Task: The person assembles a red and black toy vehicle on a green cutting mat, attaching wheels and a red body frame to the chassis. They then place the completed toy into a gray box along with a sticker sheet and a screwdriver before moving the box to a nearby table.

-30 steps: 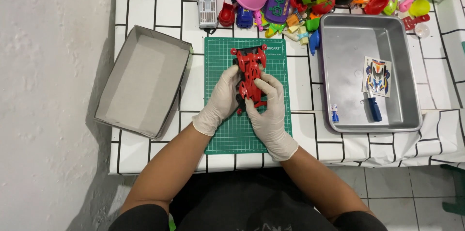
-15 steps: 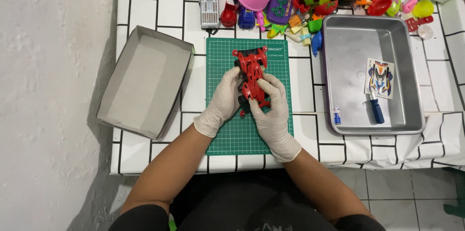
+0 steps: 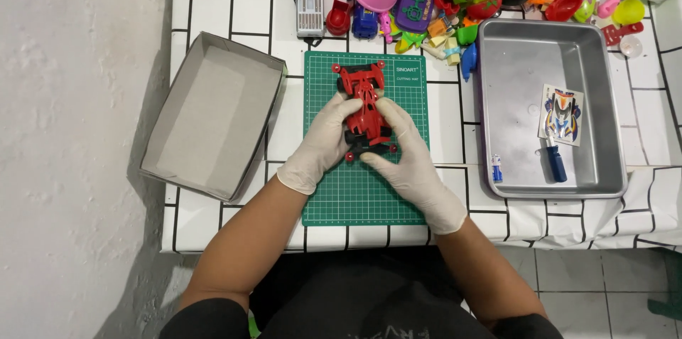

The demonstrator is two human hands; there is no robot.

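Green mat (image 3: 362,190): one red toy car (image 3: 364,106), left hand (image 3: 323,141), right hand (image 3: 407,158) both gripping.

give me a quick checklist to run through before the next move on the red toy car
1. Both hands on the car: ok, left hand and right hand grip the red toy car.
2. Car over the green cutting mat: ok.
3. Screwdriver at hand: ok, in the metal tray.
4. Grey box open: ok.
5. Car's underside fasteners: cannot tell, hidden.
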